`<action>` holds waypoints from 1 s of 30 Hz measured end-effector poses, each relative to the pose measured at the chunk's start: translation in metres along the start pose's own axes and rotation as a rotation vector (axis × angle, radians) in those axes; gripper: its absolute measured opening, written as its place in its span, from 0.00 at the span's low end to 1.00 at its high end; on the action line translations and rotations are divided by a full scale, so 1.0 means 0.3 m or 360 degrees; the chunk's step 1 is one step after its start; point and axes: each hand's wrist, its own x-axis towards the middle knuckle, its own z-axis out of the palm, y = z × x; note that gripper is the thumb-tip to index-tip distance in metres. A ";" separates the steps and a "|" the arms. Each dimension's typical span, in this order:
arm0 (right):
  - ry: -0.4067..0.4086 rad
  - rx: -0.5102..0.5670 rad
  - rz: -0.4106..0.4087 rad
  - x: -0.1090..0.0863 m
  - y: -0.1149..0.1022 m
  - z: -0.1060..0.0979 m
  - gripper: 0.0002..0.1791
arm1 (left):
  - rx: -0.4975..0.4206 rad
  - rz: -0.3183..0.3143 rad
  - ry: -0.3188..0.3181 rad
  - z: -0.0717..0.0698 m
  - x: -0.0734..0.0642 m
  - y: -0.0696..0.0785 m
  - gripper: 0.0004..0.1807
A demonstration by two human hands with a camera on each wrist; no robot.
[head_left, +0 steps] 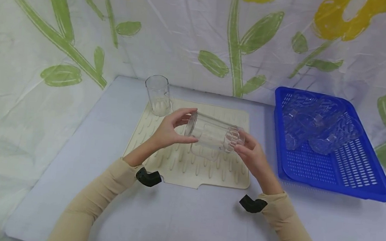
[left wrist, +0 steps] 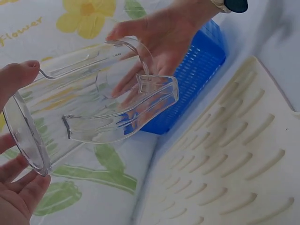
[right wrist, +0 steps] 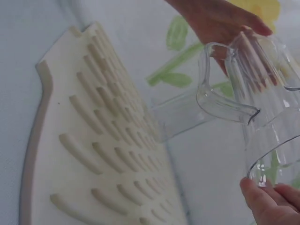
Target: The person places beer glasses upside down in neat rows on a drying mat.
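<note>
A clear mug [head_left: 209,131] lies sideways in the air above a cream ridged mat [head_left: 188,173], held between both hands. My left hand [head_left: 171,130] grips its left end, thumb on one side and fingers on the other. At the opposite end my right hand [head_left: 252,152] pinches the edge with thumb and fingers. The mug's handle [left wrist: 122,122] shows in the left wrist view, untouched by either hand. A second clear mug [head_left: 158,96] stands upright at the mat's far left corner.
On the right of the white table [head_left: 177,218] sits a blue perforated basket [head_left: 307,165] with several clear mugs [head_left: 317,121] at its far end. A white sheet with painted flowers [head_left: 173,30] hangs behind the table.
</note>
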 end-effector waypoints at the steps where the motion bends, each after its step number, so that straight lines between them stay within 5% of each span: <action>1: -0.0010 0.0043 -0.0011 0.001 0.007 -0.001 0.49 | 0.0008 -0.0028 -0.0002 0.001 0.002 0.011 0.39; 7: -0.0156 0.0226 -0.0085 0.009 0.054 0.000 0.35 | 0.0077 -0.0090 0.0013 0.003 0.008 0.035 0.37; 9: -0.0188 0.0218 -0.0076 0.009 0.068 0.000 0.35 | 0.0068 -0.0045 0.0029 0.004 0.007 0.002 0.38; 14: -0.0216 0.0145 -0.0034 0.002 0.095 -0.003 0.41 | 0.0036 0.0058 0.0050 0.012 0.007 -0.032 0.38; 18: -0.0249 0.0086 0.0005 0.001 0.109 -0.001 0.42 | 0.0030 0.0054 0.0051 0.026 0.015 0.028 0.38; 30: -0.0134 -0.0178 0.0188 0.014 0.124 0.011 0.35 | 0.0110 0.0053 0.0059 0.047 0.054 -0.033 0.40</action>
